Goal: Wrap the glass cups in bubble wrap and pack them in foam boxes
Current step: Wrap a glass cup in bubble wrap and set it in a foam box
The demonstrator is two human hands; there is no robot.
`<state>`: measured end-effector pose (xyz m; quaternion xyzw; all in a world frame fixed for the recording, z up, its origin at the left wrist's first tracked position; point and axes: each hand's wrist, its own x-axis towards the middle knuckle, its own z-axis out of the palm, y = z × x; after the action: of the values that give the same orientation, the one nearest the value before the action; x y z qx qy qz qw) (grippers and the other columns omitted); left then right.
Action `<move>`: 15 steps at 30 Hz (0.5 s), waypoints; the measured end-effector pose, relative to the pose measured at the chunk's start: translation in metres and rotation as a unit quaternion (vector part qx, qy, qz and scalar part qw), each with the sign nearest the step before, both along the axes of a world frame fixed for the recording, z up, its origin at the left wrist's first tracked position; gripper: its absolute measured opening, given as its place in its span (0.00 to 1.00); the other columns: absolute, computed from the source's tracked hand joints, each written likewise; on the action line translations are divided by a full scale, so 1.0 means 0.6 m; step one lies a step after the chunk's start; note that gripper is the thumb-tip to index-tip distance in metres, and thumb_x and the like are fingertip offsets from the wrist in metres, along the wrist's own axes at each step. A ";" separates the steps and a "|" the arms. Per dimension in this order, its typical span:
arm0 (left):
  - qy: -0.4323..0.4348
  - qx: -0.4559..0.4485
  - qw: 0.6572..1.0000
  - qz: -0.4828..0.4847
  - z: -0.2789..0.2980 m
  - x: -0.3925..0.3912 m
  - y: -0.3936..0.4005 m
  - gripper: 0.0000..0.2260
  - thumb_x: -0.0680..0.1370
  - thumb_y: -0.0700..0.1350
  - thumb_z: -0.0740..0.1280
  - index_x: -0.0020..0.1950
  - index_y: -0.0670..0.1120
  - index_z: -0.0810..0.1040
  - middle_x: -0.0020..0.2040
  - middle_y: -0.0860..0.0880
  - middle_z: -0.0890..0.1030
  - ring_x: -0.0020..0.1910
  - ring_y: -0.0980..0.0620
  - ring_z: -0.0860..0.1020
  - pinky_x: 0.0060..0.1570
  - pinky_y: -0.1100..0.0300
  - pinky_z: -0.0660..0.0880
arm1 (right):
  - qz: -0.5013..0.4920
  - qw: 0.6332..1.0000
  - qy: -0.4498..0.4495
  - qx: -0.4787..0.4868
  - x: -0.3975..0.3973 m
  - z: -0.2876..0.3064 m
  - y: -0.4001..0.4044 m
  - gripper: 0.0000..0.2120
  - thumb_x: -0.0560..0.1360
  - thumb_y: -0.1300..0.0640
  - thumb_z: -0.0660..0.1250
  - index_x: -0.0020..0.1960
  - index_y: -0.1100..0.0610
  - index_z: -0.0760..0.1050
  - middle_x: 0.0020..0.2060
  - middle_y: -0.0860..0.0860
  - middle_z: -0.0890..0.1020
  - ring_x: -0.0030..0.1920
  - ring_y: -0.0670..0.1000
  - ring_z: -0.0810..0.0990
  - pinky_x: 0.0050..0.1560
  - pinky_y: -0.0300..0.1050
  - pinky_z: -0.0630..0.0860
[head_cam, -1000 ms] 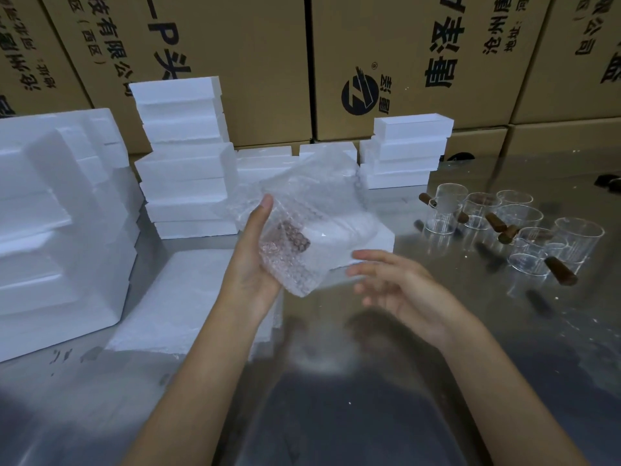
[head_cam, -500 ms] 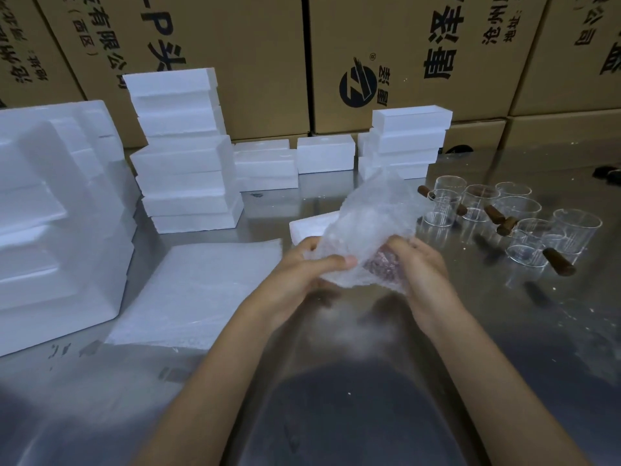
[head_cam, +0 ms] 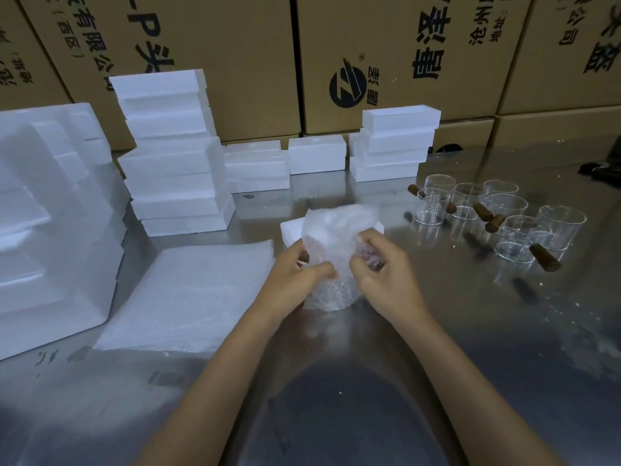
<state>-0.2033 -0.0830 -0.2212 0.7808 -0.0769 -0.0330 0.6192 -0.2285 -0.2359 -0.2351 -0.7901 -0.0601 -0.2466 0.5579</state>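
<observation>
Now, step: I am wrapping one cup in bubble wrap over the table.
Left hand: fingers curled, pinching the wrap.
Right hand: likewise pinching it.
Next: I judge tuck the ends, then seat it in the foam box just behind.

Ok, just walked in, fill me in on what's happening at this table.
A person is wrapping a glass cup in bubble wrap over a metal table. The left hand and right hand both pinch the wrap around the cup, whose base rests on the table. More bare glass cups with brown handles wait to the right. A pile of bubble wrap sheets lies to the left, and stacks of white foam boxes stand behind. Nothing shows this cup boxed yet.
</observation>
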 end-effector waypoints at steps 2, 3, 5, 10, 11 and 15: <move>-0.011 -0.015 0.999 0.035 -0.002 -0.003 -0.008 0.12 0.71 0.41 0.71 0.52 0.54 0.82 0.48 0.53 0.85 0.50 0.53 0.83 0.47 0.58 0.81 | -0.005 0.998 -0.018 -0.066 -0.002 -0.003 0.006 0.07 0.74 0.66 0.66 0.44 0.56 0.80 0.39 0.47 0.77 0.46 0.47 0.71 0.43 0.29 0.67; -0.020 -0.017 0.999 0.045 -0.002 -0.004 -0.009 0.11 0.72 0.40 0.70 0.52 0.53 0.81 0.48 0.53 0.84 0.50 0.53 0.82 0.47 0.59 0.80 | -0.011 0.995 -0.018 -0.099 -0.003 -0.004 0.006 0.07 0.74 0.62 0.65 0.42 0.56 0.82 0.39 0.47 0.77 0.48 0.47 0.70 0.46 0.29 0.67; -0.047 -0.017 0.996 0.068 0.001 -0.005 -0.010 0.09 0.73 0.41 0.69 0.52 0.49 0.78 0.47 0.51 0.82 0.47 0.52 0.80 0.47 0.57 0.78 | -0.013 0.987 -0.008 -0.162 -0.004 -0.006 0.001 0.12 0.72 0.56 0.61 0.32 0.49 0.77 0.34 0.48 0.73 0.49 0.49 0.69 0.48 0.34 0.66; -0.167 -0.051 0.984 0.032 0.019 -0.014 -0.006 0.05 0.69 0.48 0.62 0.38 0.47 0.74 0.36 0.57 0.76 0.40 0.55 0.72 0.41 0.64 0.69 | -0.020 0.963 0.015 -0.268 -0.005 -0.005 -0.005 0.14 0.72 0.49 0.50 0.28 0.48 0.62 0.34 0.47 0.70 0.51 0.46 0.69 0.51 0.40 0.59; -0.198 -0.018 0.980 0.015 0.018 -0.015 -0.004 0.08 0.70 0.50 0.61 0.37 0.48 0.76 0.36 0.57 0.78 0.42 0.55 0.73 0.43 0.63 0.69 | -0.016 0.967 0.020 -0.252 -0.005 -0.004 -0.004 0.15 0.72 0.48 0.49 0.28 0.49 0.64 0.35 0.47 0.72 0.53 0.46 0.70 0.53 0.42 0.59; -0.284 0.174 0.943 -0.007 0.000 -0.012 -0.003 0.14 0.74 0.51 0.58 0.33 0.48 0.78 0.39 0.54 0.76 0.48 0.54 0.71 0.45 0.64 0.68 | -0.029 0.996 -0.004 -0.089 -0.006 0.006 0.001 0.11 0.69 0.55 0.58 0.37 0.56 0.78 0.52 0.43 0.81 0.60 0.44 0.71 0.62 0.49 0.70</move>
<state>-0.2103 -0.0846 -0.2215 0.8527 -0.2483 0.1730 0.4258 -0.2319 -0.2354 -0.2313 -0.8374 -0.0607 -0.2594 0.4773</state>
